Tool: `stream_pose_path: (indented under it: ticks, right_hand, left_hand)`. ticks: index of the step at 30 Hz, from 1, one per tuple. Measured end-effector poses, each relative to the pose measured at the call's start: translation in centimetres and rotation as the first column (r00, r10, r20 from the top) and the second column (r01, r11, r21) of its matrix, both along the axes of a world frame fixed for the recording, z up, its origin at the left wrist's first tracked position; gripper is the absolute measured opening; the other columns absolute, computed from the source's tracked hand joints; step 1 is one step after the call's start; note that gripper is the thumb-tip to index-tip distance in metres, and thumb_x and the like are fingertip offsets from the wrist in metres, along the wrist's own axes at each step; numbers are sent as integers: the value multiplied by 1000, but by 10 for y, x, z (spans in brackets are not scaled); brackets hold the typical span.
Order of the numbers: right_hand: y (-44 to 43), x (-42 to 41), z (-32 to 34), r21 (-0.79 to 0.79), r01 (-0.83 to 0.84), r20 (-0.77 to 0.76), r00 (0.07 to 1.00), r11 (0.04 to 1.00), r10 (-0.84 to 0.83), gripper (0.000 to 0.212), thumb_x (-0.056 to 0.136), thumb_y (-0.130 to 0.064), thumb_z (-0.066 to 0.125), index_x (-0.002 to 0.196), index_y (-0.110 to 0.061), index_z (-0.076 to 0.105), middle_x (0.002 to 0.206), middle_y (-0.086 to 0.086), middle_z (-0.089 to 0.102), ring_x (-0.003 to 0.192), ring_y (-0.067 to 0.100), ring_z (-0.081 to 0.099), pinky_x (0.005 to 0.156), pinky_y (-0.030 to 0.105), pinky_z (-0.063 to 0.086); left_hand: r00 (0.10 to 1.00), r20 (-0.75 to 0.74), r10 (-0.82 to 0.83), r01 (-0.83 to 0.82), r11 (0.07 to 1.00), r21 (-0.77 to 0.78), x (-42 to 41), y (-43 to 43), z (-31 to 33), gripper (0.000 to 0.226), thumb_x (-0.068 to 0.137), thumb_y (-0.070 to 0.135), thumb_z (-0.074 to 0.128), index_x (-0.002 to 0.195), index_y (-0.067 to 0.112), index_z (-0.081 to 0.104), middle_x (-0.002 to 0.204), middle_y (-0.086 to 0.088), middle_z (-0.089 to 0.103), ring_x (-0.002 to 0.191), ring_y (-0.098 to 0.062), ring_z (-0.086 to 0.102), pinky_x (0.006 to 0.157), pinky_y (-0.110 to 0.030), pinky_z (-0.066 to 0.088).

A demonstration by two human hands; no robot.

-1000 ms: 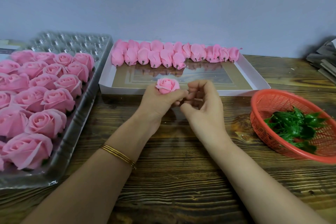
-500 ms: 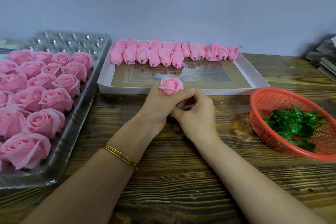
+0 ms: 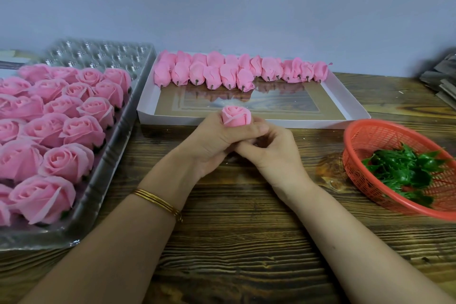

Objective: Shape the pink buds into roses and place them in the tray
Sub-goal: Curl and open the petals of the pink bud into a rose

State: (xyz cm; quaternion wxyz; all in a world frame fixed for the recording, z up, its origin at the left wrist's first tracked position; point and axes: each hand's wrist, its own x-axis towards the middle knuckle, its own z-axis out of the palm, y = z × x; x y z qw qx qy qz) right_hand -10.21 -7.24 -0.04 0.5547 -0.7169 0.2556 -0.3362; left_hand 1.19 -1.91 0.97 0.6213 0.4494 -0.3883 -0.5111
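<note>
gripping bud (image 3: 236, 116) beside box (image 3: 308, 122) edge

This is a small hand-assembly workstation for artificial flowers, set up on a dark wooden surface (image 3: 246, 242) against a plain pale wall (image 3: 222, 7). Stock is laid out by stage: a shallow white box (image 3: 308, 123) holds a row of unshaped pink buds (image 3: 212, 74), a clear plastic tray (image 3: 98, 180) with moulded cells holds rows of opened roses (image 3: 71, 160), and a red mesh basket (image 3: 385, 140) holds green plastic leaves (image 3: 404, 170). The work is manual: the left hand (image 3: 209, 145) and right hand (image 3: 274, 153) grip one bud (image 3: 236, 116) above the surface.
</note>
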Motion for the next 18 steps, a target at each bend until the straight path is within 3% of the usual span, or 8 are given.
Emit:
stream_pose_path:
  ticks: [3, 5, 8, 12, 15, 18]
  right_hand:
    - [-1, -1, 0, 136, -61, 32, 998, 989, 57, 5, 78, 11, 66, 83, 9, 66, 65, 9, 54, 67, 18, 50, 68, 32, 42]
    - [-1, -1, 0, 192, -66, 51, 997, 979, 57, 10, 78, 10, 68, 84, 2, 68, 61, 1, 58, 64, 12, 54, 68, 25, 46]
    - [2, 1, 1, 174, -17, 59, 998, 985, 7, 21, 74, 8, 76, 86, -8, 67, 71, 5, 62, 70, 18, 56, 70, 26, 48]
    - [1, 2, 1, 109, 44, 60, 997, 993, -50, 23, 72, 9, 77, 78, -10, 65, 70, 5, 62, 69, 17, 56, 67, 24, 49]
    - [1, 0, 1, 77, 32, 65, 997, 997, -37, 19, 73, 11, 75, 78, -5, 66, 68, 6, 62, 67, 14, 55, 64, 19, 48]
    - [-2, -2, 1, 107, -27, 76, 997, 994, 19, 15, 75, 11, 73, 88, 5, 68, 75, 12, 64, 73, 17, 57, 70, 22, 49]
  left_hand:
    - [998, -53, 29, -27, 999, 26, -1, 1, 1, 6, 67, 13, 78, 71, 15, 75, 84, -13, 64, 80, -22, 59, 76, -33, 43]
    - [995, -64, 71, -69, 997, 37, -4, 0, 2, 5, 66, 17, 75, 62, 17, 71, 84, -18, 57, 79, -27, 54, 70, -32, 42]
    - [989, -50, 136, -135, 991, 17, -5, -5, -3, 31, 79, 10, 72, 51, 19, 65, 59, -4, 53, 58, -15, 52, 60, -23, 46]
    - [990, -41, 132, -132, 991, -8, -3, -10, -10, 40, 86, 5, 66, 49, 20, 67, 52, 8, 58, 52, -3, 57, 60, -17, 52]
    - [997, -7, 77, -77, 997, -19, -3, -7, -7, 26, 77, 14, 71, 52, 21, 69, 53, 8, 57, 55, -4, 55, 65, -17, 52]
    - [1000, 10, 30, -30, 999, -26, 2, -5, -10, 10, 72, 20, 72, 63, 18, 73, 65, 1, 63, 67, -9, 60, 71, -18, 53]
